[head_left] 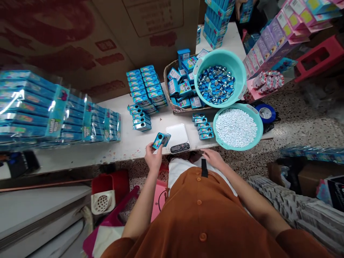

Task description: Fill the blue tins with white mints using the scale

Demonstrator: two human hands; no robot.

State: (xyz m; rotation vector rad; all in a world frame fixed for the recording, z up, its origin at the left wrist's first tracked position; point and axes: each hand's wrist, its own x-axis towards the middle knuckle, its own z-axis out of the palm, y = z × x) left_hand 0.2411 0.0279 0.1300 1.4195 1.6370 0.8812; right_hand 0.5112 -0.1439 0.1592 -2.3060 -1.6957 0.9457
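Observation:
My left hand (pixel 153 158) grips a small blue tin (pixel 161 140) with a dark round hole in its top, tilted, just off the front left side of a white digital scale (pixel 177 134). The scale's plate carries nothing. At the table's front edge my right hand (pixel 214 158) rests near my lap, fingers stretched out and holding nothing visible. Beyond it stands a short row of blue tins (pixel 204 129) with round holes on top. Beside that row is a turquoise bowl (pixel 260 134) of small white tablets. Another turquoise bowl (pixel 243 70), behind it, contains blue and silver round caps.
A cardboard box (pixel 168 95) of blue tins stands behind the scale, with stacked tins (pixel 146 87) to its left. Wrapped packs (pixel 57 111) line the far left. A large carton (pixel 107 43) walls the back. A co-worker's hand (pixel 238 8) holds a blue pack at the top.

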